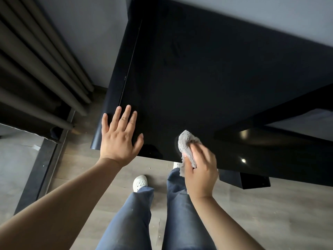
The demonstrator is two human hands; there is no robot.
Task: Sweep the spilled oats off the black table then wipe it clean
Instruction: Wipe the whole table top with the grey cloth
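Wiping seems underway, no oats showing on the black bench [198, 78]: right hand [201, 175] fingers [197, 150] clutch a grey cloth [186, 141] at its near edge; left hand [118, 138] lies flat, fingers spread.

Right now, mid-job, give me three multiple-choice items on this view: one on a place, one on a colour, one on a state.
1. Where is the cloth?
A) on the floor
B) on the table, near its front edge
C) draped over a chair

2. What colour is the cloth?
A) grey
B) red
C) green

3. How is the left hand?
A) a closed fist
B) flat, fingers spread
C) gripping the cloth

Answers:
1 B: the right hand holds it on the near edge.
2 A: its fluffy pile is grey against the black top.
3 B: straight fingers lie spread at the table's left corner.
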